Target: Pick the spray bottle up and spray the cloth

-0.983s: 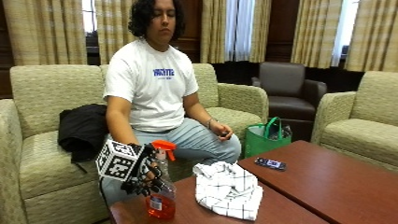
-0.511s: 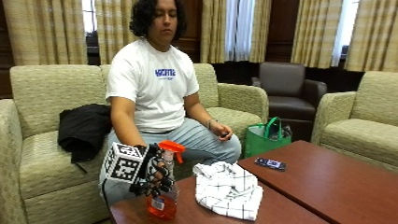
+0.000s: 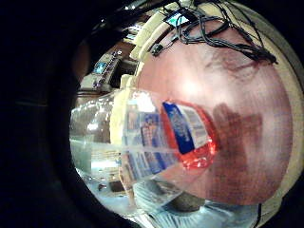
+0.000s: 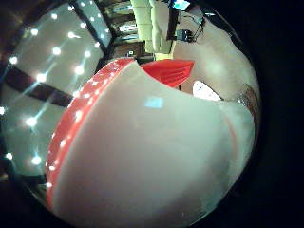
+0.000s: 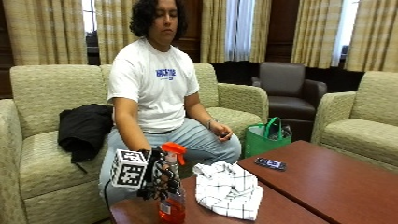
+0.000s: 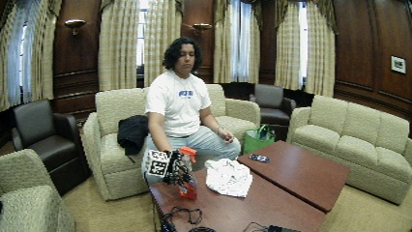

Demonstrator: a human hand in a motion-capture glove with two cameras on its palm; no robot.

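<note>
Spray bottle [image 5: 172, 196] stands upright on the wooden table [image 5: 323, 182], just beside the checked cloth [image 5: 227, 189], with the gloved right hand [image 5: 159, 174] curled round its neck; pickup step in hand, judged; next calls for lifting and aiming the nozzle clothward.

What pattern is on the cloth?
White with a thin dark grid check; the cloth shows best in the outside view.

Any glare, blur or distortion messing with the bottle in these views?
Thumb side palm view: spray bottle head fills the frame, blurred, ceiling lights flare as starbursts. Little finger side palm view: heavy fisheye warp, bright glare patch on the table. Outside view: even light, bottle sharp in the right hand.
</note>
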